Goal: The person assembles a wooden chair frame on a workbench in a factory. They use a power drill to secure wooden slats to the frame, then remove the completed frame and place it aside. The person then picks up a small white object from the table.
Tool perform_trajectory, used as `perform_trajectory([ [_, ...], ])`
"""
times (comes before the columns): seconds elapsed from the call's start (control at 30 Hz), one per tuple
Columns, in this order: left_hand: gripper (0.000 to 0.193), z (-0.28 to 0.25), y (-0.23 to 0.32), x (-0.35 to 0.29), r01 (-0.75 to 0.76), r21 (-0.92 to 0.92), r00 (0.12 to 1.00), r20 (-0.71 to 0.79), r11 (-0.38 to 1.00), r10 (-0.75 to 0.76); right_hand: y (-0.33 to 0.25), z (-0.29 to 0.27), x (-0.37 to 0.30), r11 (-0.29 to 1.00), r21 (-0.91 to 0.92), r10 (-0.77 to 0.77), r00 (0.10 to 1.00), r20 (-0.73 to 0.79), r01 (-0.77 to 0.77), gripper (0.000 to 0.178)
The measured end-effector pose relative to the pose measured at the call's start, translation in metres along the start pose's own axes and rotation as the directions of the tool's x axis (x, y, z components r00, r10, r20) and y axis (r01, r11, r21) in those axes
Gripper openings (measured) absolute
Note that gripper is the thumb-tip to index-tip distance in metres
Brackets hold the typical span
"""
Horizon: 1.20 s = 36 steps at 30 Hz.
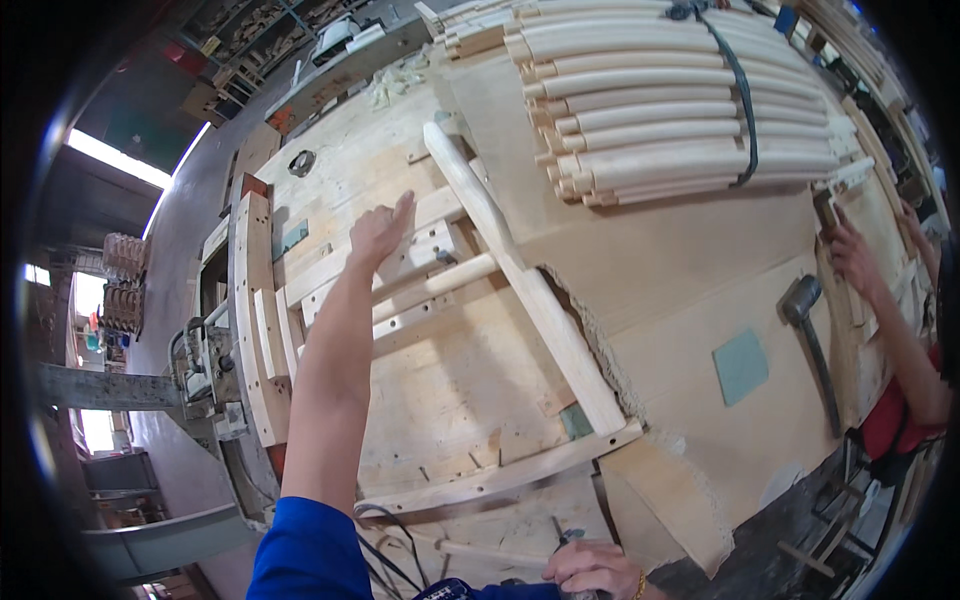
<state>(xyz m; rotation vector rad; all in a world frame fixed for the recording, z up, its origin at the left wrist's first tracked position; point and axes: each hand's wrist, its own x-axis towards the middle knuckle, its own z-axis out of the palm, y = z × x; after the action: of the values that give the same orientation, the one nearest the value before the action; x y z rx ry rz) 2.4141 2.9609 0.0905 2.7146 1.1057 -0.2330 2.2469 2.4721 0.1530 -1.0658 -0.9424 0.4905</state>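
Observation:
My left hand [378, 235] reaches over a pale wooden crosspiece [420, 250]. One finger is stretched out and the others are bent; nothing shows in the hand, and whether it touches the wood is hard to tell. A dark metal fitting [444, 257] sits on that crosspiece. Beside it a round rail [440, 287] runs to a long, shaped wooden post [520, 270], which lies slantwise on the bench. At the lower edge my right hand [595, 568] is wrapped round a dark hand tool [560, 532] with a thin tip; most of it is hidden.
Stacked curved wooden parts [680, 110], tied with a dark strap, lie at the far right. A black mallet [812, 340] and a green pad [740, 367] rest on cardboard. Another person's hand [853, 255] is at the right. A metal clamp mechanism [205, 365] stands left.

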Motion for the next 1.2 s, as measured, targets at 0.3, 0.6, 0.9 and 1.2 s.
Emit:
perform_trajectory([
  [0.3, 0.079, 0.001, 0.000, -0.001, -0.021, -0.080, 0.993, -0.120, 0.997, 0.011, -0.003, -0.001, 0.006, 0.992, 0.102, 0.083, 0.996, -0.034, -0.080, 0.023],
  [0.6, 0.052, 0.030, -0.017, -0.042, -0.412, 0.081, 0.820, -0.400, 0.907, 0.408, 0.010, 0.002, 0.005, 1.000, 0.015, 0.012, 0.999, 0.036, -0.013, 0.032],
  [0.9, 0.044, 0.036, 0.090, -0.119, -0.383, -0.574, 0.924, -0.239, 0.724, 0.299, 0.006, 0.016, -0.003, 0.995, -0.090, 0.032, 0.999, -0.025, -0.035, 0.051],
  [1.2, 0.027, -0.002, 0.131, -0.102, 0.280, -0.821, 0.879, 0.427, 0.497, 0.210, 0.007, 0.009, -0.009, 0.999, -0.032, -0.015, 0.999, -0.030, 0.014, 0.043],
])
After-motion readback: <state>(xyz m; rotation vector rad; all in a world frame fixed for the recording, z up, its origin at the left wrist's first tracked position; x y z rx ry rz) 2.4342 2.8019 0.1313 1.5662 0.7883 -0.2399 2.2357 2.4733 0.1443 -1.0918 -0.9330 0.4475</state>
